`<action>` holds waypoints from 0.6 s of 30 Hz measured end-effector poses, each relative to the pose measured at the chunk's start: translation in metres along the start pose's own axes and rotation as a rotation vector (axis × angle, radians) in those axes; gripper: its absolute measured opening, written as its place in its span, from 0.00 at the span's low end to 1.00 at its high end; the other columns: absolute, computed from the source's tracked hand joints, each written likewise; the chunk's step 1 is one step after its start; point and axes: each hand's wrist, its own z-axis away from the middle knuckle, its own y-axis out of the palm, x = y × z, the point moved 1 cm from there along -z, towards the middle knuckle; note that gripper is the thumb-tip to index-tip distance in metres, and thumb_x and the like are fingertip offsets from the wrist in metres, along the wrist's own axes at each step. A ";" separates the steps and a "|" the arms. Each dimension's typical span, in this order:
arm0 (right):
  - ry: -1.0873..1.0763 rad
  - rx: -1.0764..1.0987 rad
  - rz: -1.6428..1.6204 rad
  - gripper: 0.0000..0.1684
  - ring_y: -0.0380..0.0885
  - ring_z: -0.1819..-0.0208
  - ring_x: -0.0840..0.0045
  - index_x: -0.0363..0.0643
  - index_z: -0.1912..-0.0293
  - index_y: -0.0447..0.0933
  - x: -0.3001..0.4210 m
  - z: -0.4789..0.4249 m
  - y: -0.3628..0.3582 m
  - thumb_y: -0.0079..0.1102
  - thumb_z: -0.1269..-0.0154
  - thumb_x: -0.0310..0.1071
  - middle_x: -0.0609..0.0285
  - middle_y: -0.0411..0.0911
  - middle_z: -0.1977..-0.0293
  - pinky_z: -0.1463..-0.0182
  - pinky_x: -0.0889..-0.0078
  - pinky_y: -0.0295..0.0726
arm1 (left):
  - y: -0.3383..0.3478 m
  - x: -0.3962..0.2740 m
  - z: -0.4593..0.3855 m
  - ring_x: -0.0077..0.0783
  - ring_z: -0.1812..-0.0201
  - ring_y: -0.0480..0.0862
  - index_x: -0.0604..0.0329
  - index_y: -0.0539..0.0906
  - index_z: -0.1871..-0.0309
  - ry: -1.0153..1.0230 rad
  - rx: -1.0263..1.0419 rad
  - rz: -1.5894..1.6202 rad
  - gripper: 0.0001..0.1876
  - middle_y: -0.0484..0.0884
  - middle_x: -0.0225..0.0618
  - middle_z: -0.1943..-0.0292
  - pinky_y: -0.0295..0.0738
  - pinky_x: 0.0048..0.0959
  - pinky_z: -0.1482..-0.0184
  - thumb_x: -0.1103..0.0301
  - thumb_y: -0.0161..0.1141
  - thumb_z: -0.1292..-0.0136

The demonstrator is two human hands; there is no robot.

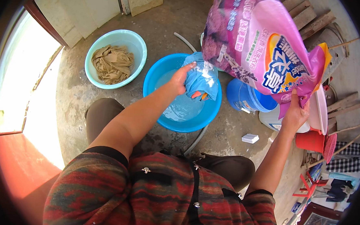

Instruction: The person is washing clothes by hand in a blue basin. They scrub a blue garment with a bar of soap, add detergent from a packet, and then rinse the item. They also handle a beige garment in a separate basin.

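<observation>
My left hand [180,78] holds a bunched wet blue cloth [198,81] over a blue plastic basin [185,126] with water in it. White powder lies on top of the cloth, and an orange and coral patch shows at its lower side. My right hand [296,114] grips the bottom corner of a large purple-pink plastic bag of washing powder [255,26], which is tipped so its other end hangs beside the cloth. The bag's opening cannot be made out clearly.
A pale green basin [89,71] with a tan cloth [113,65] in water stands at the upper left. Right of the blue basin are a blue bucket [241,94], a white container [270,118], a white block [250,138] and a red bucket [309,142]. A grey hose [184,40] runs behind the basin.
</observation>
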 end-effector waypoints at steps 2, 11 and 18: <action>0.026 -0.024 -0.115 0.10 0.71 0.68 0.86 0.32 0.58 0.75 0.007 0.003 0.002 0.58 0.39 0.25 0.65 0.76 0.67 0.63 0.84 0.70 | -0.001 0.001 -0.001 0.44 0.45 0.75 0.60 0.68 0.40 -0.003 -0.006 0.015 0.26 0.73 0.44 0.43 0.69 0.43 0.41 0.54 0.53 0.37; 0.070 0.018 -0.074 0.13 0.72 0.62 0.85 0.32 0.54 0.73 -0.018 0.013 -0.008 0.57 0.39 0.23 0.64 0.77 0.61 0.58 0.82 0.71 | -0.001 -0.005 -0.004 0.45 0.44 0.75 0.60 0.68 0.40 0.035 -0.040 0.045 0.26 0.72 0.44 0.43 0.68 0.44 0.40 0.56 0.53 0.37; 0.153 0.014 -0.170 0.13 0.73 0.61 0.83 0.32 0.54 0.74 -0.023 0.024 -0.012 0.56 0.39 0.23 0.61 0.77 0.61 0.56 0.80 0.72 | -0.007 -0.005 -0.008 0.46 0.44 0.75 0.60 0.68 0.40 0.039 -0.028 0.099 0.25 0.72 0.45 0.43 0.67 0.44 0.40 0.57 0.55 0.37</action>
